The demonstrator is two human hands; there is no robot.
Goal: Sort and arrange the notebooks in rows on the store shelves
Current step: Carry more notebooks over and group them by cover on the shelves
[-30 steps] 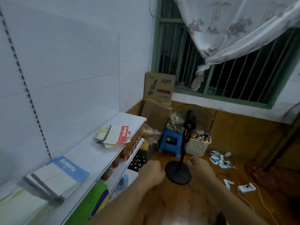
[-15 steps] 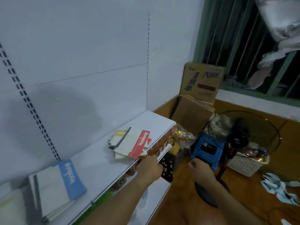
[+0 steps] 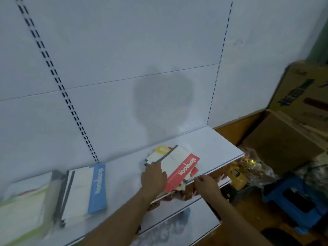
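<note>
A loose pile of notebooks lies on the white upper shelf (image 3: 216, 142). Its top one is white with a red band (image 3: 183, 170), and a yellow cover (image 3: 160, 149) sticks out at the back. My left hand (image 3: 153, 176) rests on the pile's left side, fingers over the dark spine. At the shelf's front edge my right hand (image 3: 206, 185) touches the pile's near corner with its fingertips. Further left lies a stack topped by a white notebook with a blue band (image 3: 96, 189). Pale green-edged notebooks (image 3: 19, 208) lie blurred at the far left.
A lower white shelf (image 3: 195, 221) juts out under my arms, with packaged goods between the shelves. To the right stand cardboard boxes (image 3: 287, 139), a crinkled plastic bag (image 3: 255, 166) and a blue stool (image 3: 294, 197) on the wooden floor. A slotted white back panel rises behind the shelf.
My view has swung left and closer to the shelf. Both hands moved up from in front of me to the red-banded pile; the left now lies on it, the right at its corner.
</note>
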